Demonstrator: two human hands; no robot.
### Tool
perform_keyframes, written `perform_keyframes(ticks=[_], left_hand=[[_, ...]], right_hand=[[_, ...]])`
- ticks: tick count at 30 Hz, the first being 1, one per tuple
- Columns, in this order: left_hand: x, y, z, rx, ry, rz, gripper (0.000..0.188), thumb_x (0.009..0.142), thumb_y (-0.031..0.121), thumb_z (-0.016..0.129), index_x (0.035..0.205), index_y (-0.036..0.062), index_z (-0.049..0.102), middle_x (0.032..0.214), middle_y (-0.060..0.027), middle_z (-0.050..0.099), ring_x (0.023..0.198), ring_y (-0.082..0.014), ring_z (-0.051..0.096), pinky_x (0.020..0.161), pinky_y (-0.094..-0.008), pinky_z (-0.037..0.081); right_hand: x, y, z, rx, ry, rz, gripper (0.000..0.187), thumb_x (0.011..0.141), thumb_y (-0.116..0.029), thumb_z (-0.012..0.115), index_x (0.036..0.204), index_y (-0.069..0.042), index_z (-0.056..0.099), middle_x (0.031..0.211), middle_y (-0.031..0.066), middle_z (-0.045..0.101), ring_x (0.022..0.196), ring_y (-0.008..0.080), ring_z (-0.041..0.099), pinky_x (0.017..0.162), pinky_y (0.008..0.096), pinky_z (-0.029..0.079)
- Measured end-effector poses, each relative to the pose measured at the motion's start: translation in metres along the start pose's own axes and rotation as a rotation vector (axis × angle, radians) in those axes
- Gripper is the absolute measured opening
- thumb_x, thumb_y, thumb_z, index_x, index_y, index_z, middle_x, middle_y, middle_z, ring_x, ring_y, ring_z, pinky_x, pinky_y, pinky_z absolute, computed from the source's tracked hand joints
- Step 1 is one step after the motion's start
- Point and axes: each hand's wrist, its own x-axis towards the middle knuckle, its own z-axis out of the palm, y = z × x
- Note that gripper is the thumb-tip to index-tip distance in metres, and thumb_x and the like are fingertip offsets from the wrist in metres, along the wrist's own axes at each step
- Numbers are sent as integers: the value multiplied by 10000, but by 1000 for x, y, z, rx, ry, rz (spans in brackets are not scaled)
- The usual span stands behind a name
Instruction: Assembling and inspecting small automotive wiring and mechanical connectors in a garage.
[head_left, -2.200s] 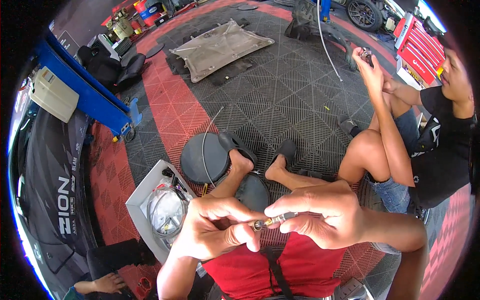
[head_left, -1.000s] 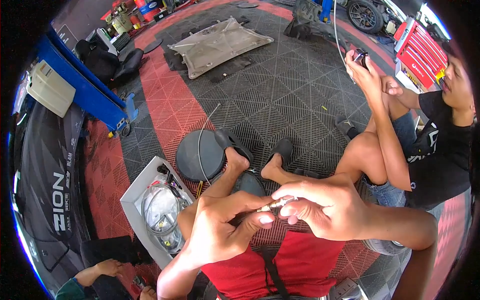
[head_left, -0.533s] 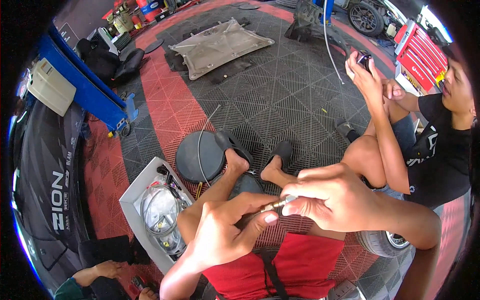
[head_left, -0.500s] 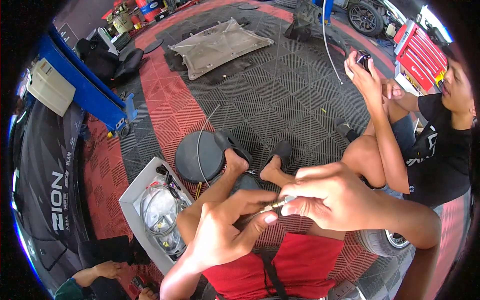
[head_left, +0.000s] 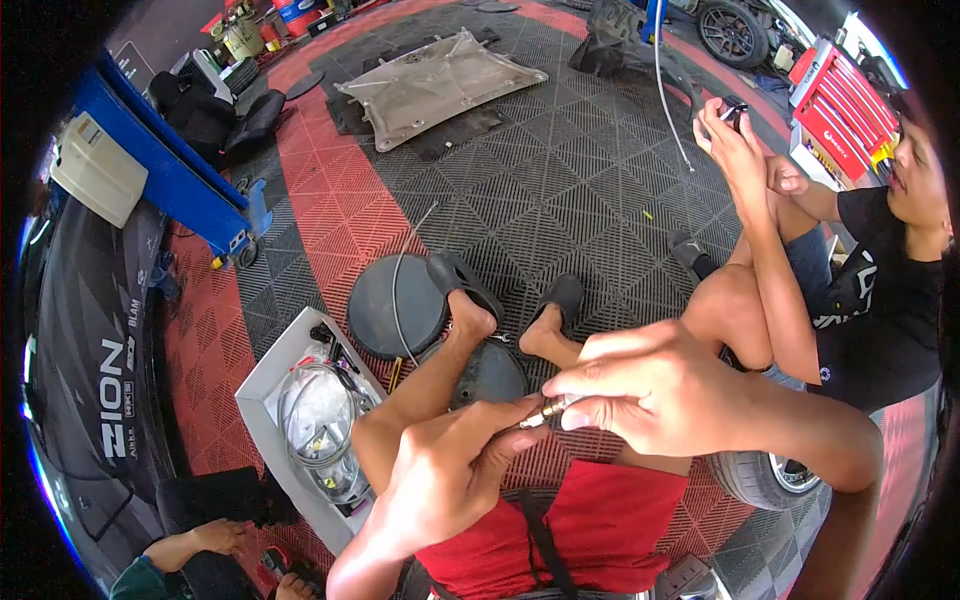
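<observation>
In front of my lap, my left hand [head_left: 445, 475] and my right hand [head_left: 655, 392] meet at a small metal fitting [head_left: 547, 409], part brass-coloured and part silver. The left thumb and forefinger pinch its left end. Its other end is held between the right thumb and fingers, which cover much of it. A thin grey hose [head_left: 399, 300] lies across a round black stool top [head_left: 372, 330] near my left foot; its lower end passes out of sight behind my leg.
At my left stands a white box [head_left: 262, 392] with coiled hose and plastic bags. A co-worker [head_left: 870, 270] crouches at the right, holding a small dark device. Behind my right forearm lies a wheel [head_left: 750, 482]. Another person's hand [head_left: 222, 538] shows at lower left. Farther off lies a grey panel [head_left: 440, 88].
My left fingers have closed in around the fitting's left end, and the forefinger has come down onto it. The right hand has shifted slightly left. The view has moved a little.
</observation>
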Motion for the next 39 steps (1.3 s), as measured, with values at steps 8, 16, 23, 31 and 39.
perform_keyframes(ticks=[8,16,23,31,39], left_hand=[[-20,-7,15,550,214,180,301,811,67,725,1090,20,624,867,-91,679,628,-219,635,546,-321,512],[-28,-10,19,402,242,216,279,770,82,772,996,-13,638,867,-83,676,580,-182,613,483,-294,504],[-24,-26,33,275,149,337,357,753,55,774,1051,-44,606,788,-72,635,557,-168,575,443,-294,476],[-27,-38,46,231,33,408,456,753,56,769,1145,-78,579,645,-30,523,505,-129,497,392,-282,420],[-32,-37,48,267,-23,409,424,700,24,794,1076,-70,621,748,-90,649,494,-149,562,373,-293,432]], right_hand=[[-3,2,21,13,-36,34,163,852,-27,663,981,73,648,726,143,611,631,288,659,533,350,505],[-17,-7,18,-113,-105,-16,310,783,8,680,1078,48,593,787,97,583,677,229,644,558,334,498],[-36,-13,11,-464,-200,-169,334,795,-135,679,1049,55,572,778,67,499,651,189,571,604,306,495],[-47,-23,9,-360,-310,54,266,798,-90,680,985,49,551,765,56,480,614,181,535,573,305,488],[-45,-25,11,47,-302,417,140,801,5,645,896,31,546,698,131,561,565,282,584,504,388,464]])
